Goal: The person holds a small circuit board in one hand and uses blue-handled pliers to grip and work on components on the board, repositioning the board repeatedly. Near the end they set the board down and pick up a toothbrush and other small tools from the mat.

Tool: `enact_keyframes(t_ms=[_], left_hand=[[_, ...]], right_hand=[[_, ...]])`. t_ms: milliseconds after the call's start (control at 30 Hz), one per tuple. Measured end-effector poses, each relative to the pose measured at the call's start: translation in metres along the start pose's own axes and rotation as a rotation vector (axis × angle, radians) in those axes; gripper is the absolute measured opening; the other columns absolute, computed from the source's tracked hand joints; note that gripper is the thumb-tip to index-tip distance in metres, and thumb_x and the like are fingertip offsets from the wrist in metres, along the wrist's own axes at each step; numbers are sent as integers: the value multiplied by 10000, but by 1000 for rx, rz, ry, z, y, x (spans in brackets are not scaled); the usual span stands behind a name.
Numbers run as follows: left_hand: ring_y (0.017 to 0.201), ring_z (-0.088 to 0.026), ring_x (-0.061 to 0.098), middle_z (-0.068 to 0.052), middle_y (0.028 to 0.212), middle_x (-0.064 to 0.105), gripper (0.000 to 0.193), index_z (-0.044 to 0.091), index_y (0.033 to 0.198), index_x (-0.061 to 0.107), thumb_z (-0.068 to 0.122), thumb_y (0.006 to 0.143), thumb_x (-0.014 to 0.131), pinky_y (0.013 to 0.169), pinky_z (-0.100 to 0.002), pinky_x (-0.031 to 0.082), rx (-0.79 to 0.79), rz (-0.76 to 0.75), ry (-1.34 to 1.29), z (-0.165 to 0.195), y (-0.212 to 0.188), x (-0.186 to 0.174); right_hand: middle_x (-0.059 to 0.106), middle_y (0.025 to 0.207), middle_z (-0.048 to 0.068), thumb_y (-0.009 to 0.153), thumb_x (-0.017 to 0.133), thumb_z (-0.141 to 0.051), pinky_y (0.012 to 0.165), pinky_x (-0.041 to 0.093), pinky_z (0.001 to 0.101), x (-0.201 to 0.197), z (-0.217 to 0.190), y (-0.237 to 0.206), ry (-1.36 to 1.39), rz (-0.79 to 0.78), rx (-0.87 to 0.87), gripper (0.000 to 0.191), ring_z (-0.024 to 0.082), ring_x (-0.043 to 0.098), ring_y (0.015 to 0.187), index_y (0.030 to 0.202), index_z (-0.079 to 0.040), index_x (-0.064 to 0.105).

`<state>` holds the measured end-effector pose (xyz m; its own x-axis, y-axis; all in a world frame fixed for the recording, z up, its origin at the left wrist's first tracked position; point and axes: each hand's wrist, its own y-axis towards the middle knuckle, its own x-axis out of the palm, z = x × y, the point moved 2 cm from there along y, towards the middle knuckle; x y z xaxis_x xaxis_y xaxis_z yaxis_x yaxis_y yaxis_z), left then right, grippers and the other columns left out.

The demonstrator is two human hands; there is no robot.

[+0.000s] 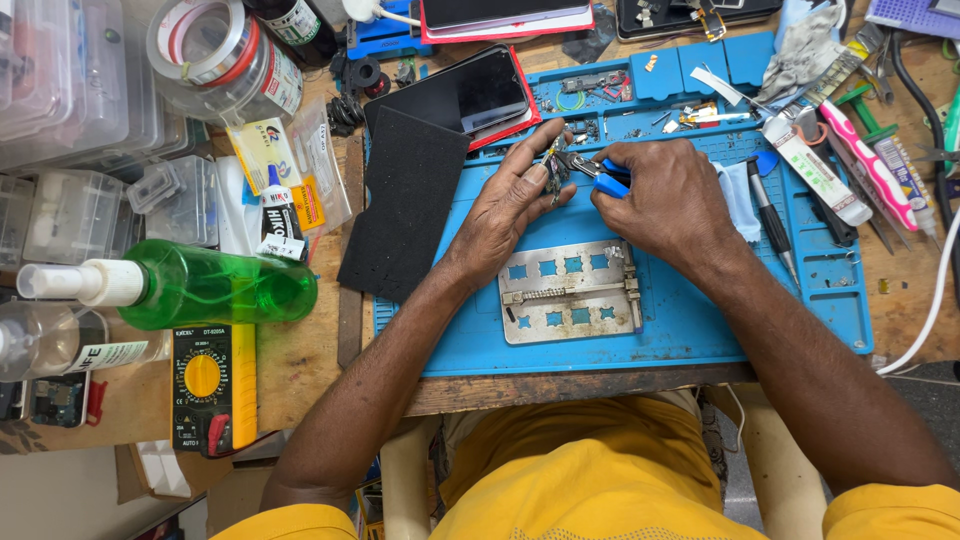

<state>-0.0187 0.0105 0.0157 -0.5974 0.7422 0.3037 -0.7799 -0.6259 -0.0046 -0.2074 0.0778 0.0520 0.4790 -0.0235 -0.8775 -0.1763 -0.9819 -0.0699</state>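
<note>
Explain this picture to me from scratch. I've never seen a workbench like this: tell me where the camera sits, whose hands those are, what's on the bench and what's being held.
There is one picture, taken by a camera worn on the person's head, looking straight down at their own two bare hands. No machine is involved.

The hands work over a blue work mat laid on a wooden bench. The left hand pinches a small electronic part between its fingertips. The right hand grips blue-handled pliers, whose tips meet that part.

Just below the hands lies a metal holding plate with square cut-outs. Left of them sit a black foam sheet and a dark phone. Further left lie a green spray bottle on its side and a yellow multimeter. Pens, tubes and hand tools are scattered to the right.
</note>
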Motion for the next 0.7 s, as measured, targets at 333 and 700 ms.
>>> enact_keyframes(t_ms=[333,700], left_hand=[[1560,-321,320,-190,1652,290,686,107,1626,254,466,1074,445,1267,-537,416,-4,11,32,1,0,2],[1520,-310,425,-189,1665,322,640,111,1648,234,362,1103,457,1259,-468,482,131,-6,261,3,-1,6]], right_hand=[[722,667,120,837,736,-213,594,595,414,1,1,1,20,-41,52,296,223,709,577,1100,-85,775],[683,602,105,867,670,-158,561,572,423,-2,-2,-3,48,4,23,151,242,686,531,940,-79,777]])
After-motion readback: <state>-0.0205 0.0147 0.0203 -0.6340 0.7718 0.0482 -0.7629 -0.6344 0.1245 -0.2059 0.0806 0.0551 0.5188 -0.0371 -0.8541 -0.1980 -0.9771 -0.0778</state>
